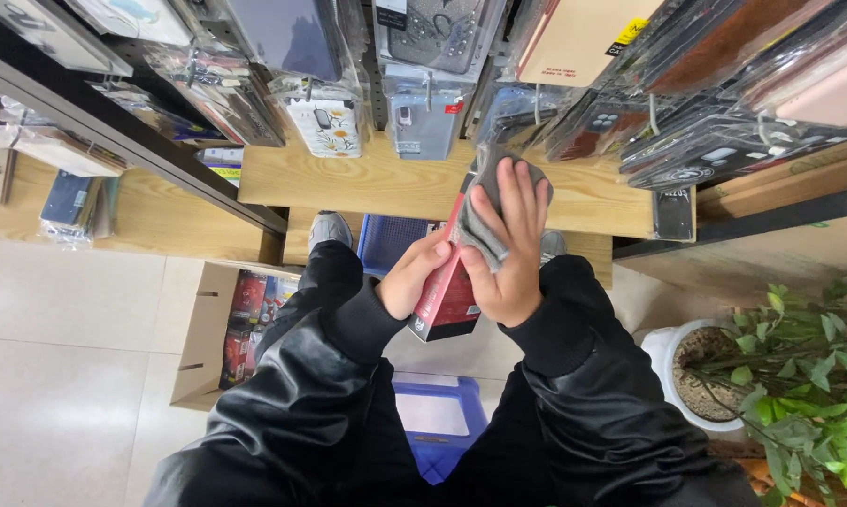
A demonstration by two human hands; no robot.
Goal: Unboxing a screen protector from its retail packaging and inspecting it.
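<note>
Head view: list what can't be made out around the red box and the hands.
- Red box: its upper part is hidden under the grey cloth and right hand; its face is too small to tell.
- Left hand: fingers hidden behind the box.
- Cardboard carton: contents partly hidden by the black sleeve.
- Blue stool: mostly covered by the legs.
- Potted plant: cut off by the right edge.

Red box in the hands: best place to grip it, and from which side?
Probably the lower half of the red box, from the person's left. The left hand already clamps that long edge. The right hand presses a grey cloth over the upper face, so only the bottom corner and left edge stay free.
</note>
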